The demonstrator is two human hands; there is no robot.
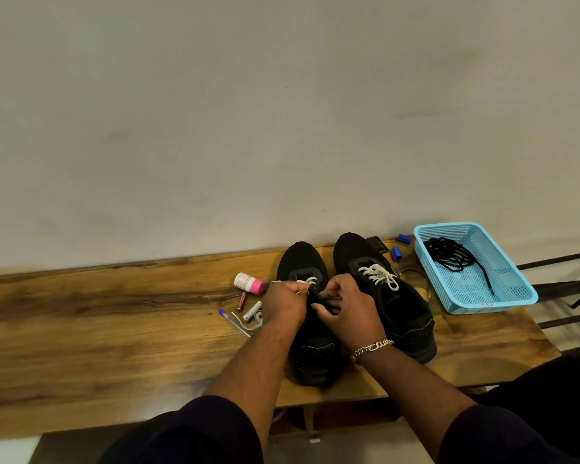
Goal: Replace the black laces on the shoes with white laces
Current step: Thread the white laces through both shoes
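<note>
Head view, one frame.

1. Brown wood-grain worktop (114, 329): runs across the lower half of the frame, set against a plain pale wall.
2. Left black fabric shoe (302, 259): lower centre, toe toward the wall. White lace (310, 281) shows at its upper eyelets only; the rest of the lacing is hidden by the hands.
3. Right black fabric shoe (399, 306): just beside the first, to its right. White lace on the right shoe (380, 276) is threaded through several eyelets and crossed.
4. Left hand (283, 304): over the left shoe's tongue, fingers curled, grip pinching a strand of the white lace.
5. Right hand (347, 304): facing the left hand, fingers curled round the lacing area; what exactly the grip holds cannot be told. Silver chain bracelet (372, 348) at the wrist.
6. Light blue perforated plastic basket (516, 296): right of the shoes, at the worktop's right end. Inside it, a loose bundle of black laces (452, 254).
7. Small white bottle with pink cap (248, 283): lying on its side, left of the shoes.
8. Two cylindrical batteries (252, 311): near the bottle, toward the frame's lower edge.
9. Clear pen with blue cap (235, 323): lying left of the batteries.
10. Two small blue pieces (396, 253): between the right shoe's toe and the basket; kind cannot be told.
</note>
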